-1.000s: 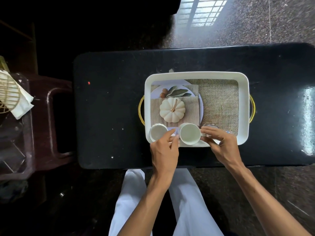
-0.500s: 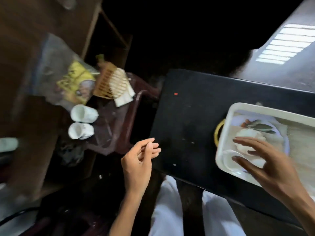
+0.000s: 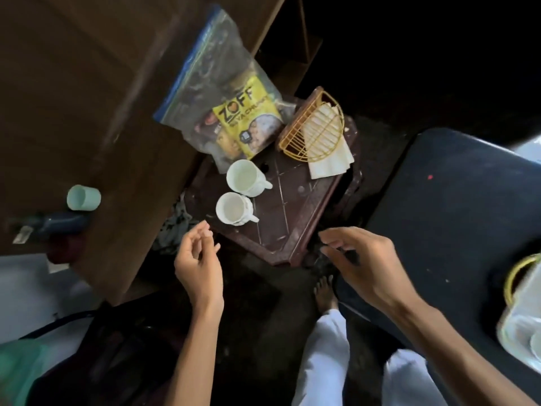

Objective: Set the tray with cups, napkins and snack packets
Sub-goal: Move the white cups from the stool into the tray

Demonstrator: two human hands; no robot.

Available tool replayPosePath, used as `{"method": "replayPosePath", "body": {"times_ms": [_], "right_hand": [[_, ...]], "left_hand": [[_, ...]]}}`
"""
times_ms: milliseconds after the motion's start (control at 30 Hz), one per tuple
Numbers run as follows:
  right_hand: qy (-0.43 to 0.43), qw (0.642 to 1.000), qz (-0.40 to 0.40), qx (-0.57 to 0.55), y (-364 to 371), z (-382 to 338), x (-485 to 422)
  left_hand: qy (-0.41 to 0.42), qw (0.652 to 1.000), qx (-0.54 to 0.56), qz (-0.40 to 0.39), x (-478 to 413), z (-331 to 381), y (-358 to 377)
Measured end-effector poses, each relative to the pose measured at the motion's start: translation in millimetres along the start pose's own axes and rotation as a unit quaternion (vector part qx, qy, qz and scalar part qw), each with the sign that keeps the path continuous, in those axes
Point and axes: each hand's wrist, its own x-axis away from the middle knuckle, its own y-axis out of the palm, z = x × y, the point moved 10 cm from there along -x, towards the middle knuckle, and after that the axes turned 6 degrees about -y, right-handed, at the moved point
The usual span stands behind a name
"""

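Two white cups stand on a dark red plastic stool: one cup farther off, the other cup nearer. Behind them leans a clear zip bag holding a yellow snack packet. A gold wire holder with white napkins stands at the stool's far right. My left hand hovers empty, fingers loosely curled, just below the nearer cup. My right hand hangs empty with fingers apart over the stool's near corner. The white tray with its gold handle shows only at the right edge.
The black table lies to the right. A brown wooden cabinet fills the left, with a pale green cup beside it. My white trouser legs and a bare foot are below on the dark floor.
The view has swung left from the tray to the stool. Both hands left the cups in the tray; my right hand crossed over to the stool's near corner and my left reached toward the nearer cup.
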Motion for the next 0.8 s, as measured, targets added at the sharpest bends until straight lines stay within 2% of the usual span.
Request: {"method": "replayPosePath", "body": {"times_ms": [67,200,300,533,800], "right_hand": [[-0.002,1.000,-0.022,-0.009,40.6,-9.5,-22.2],[-0.009,0.999,-0.045,-0.013,100.8,-18.5,-57.1],[0.025,0.998,-0.059,-0.013,127.8,-8.8,-71.0],[0.080,0.995,-0.050,-0.037,147.3,3.4,-88.3],[0.044,0.997,0.016,-0.058,121.4,-5.2,-76.6]], "left_hand": [[-0.022,1.000,-0.015,-0.007,-27.5,-13.7,3.7],[-0.071,0.995,0.004,-0.071,-66.0,-32.7,28.3],[-0.085,0.992,-0.005,-0.097,-79.3,-42.7,40.5],[-0.125,0.984,0.031,-0.122,-82.7,-56.2,52.6],[-0.104,0.982,0.029,-0.155,-55.2,-40.3,58.4]]}}
